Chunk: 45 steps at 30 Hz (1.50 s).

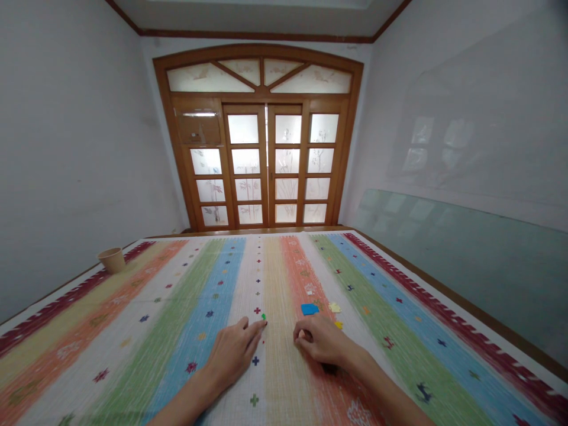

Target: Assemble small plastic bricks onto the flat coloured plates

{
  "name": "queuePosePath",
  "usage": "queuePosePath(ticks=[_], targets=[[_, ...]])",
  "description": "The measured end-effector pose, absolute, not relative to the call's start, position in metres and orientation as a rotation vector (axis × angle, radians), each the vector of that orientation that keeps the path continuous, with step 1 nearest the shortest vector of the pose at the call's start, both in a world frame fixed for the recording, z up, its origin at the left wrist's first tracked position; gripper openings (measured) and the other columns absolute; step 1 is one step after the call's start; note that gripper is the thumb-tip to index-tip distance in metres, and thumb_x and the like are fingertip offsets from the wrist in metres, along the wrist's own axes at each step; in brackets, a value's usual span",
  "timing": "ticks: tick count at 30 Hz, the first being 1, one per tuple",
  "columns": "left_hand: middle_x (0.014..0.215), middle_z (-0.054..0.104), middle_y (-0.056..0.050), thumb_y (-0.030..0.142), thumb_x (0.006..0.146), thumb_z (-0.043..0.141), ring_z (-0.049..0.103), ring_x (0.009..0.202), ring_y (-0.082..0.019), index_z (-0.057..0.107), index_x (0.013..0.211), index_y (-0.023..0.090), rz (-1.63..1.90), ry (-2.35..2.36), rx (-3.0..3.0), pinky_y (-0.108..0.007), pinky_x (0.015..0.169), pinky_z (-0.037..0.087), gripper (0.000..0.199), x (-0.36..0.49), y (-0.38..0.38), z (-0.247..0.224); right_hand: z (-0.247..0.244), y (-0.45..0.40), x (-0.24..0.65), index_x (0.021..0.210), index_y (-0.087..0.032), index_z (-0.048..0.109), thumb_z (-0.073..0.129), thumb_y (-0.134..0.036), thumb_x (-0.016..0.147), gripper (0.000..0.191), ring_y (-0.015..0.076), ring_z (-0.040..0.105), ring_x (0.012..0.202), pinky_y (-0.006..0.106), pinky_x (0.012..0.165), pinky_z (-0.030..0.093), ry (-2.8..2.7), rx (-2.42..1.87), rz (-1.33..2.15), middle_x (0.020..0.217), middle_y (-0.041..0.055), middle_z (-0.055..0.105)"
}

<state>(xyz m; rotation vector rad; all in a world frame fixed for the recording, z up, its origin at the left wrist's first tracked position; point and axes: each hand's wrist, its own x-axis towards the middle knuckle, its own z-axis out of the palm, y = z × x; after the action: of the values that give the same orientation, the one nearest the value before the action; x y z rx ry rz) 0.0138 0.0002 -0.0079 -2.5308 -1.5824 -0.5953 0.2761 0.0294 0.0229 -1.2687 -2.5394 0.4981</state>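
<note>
My left hand [235, 350] rests on the striped tablecloth, its index finger stretched out beside a small green piece [263, 316]. A tiny dark bit [265, 323] is at that fingertip. To the right, my right hand [322, 340] is curled with fingers and thumb pressed together; anything inside the fingers is too small or hidden to make out. Just beyond it lie a blue piece [309, 309] and a pale yellow piece [335, 307]. A brighter yellow piece [338, 325] shows right behind the knuckles.
The striped tablecloth [277, 284] covers the table. A brown paper cup [112, 260] stands near its far left edge. Beyond the table are wooden doors with glass panes [266, 165], and a greenish glass sheet [465, 260] is along the right wall.
</note>
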Motion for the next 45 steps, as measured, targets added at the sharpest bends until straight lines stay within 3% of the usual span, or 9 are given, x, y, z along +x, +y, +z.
queuePosePath(ticks=[11, 31, 39, 45], targets=[[0.083, 0.064, -0.002, 0.025, 0.098, 0.047, 0.063, 0.072, -0.016, 0.068, 0.114, 0.032, -0.558, -1.494, -2.632, -0.024, 0.062, 0.041, 0.027, 0.017, -0.005, -0.001, 0.026, 0.021, 0.267, 0.091, -0.021, 0.076, 0.057, -0.019, 0.08, 0.022, 0.0194, 0.065, 0.076, 0.026, 0.067, 0.037, -2.514, -1.342, 0.458, 0.078, 0.006, 0.075], [0.079, 0.065, -0.001, 0.028, 0.101, 0.043, 0.062, 0.065, -0.014, 0.066, 0.118, 0.035, -0.54, -1.248, -2.792, -0.024, 0.059, 0.041, 0.029, 0.017, -0.009, -0.003, 0.01, 0.009, 0.247, 0.099, -0.024, 0.074, 0.06, -0.036, 0.087, 0.022, 0.0248, 0.07, 0.086, 0.029, 0.071, 0.041, -2.423, -1.406, 0.422, 0.088, 0.0079, 0.076], [0.08, 0.07, -0.002, 0.023, 0.1, 0.04, 0.066, 0.068, -0.016, 0.067, 0.112, 0.026, -0.686, -1.298, -2.745, -0.025, 0.06, 0.044, 0.029, 0.016, -0.006, -0.007, 0.005, 0.005, 0.241, 0.1, -0.025, 0.073, 0.059, -0.035, 0.087, 0.022, 0.0229, 0.07, 0.08, 0.028, 0.07, 0.042, -2.365, -1.345, 0.425, 0.083, 0.0066, 0.076], [0.093, 0.073, -0.003, 0.026, 0.101, 0.038, 0.069, 0.079, -0.018, 0.064, 0.114, 0.025, -0.745, -1.436, -2.706, -0.027, 0.069, 0.046, 0.029, 0.018, -0.006, -0.006, 0.0, 0.002, 0.234, 0.101, -0.025, 0.074, 0.06, -0.033, 0.086, 0.021, 0.022, 0.071, 0.081, 0.028, 0.073, 0.043, -2.3, -1.364, 0.451, 0.084, 0.0057, 0.076]])
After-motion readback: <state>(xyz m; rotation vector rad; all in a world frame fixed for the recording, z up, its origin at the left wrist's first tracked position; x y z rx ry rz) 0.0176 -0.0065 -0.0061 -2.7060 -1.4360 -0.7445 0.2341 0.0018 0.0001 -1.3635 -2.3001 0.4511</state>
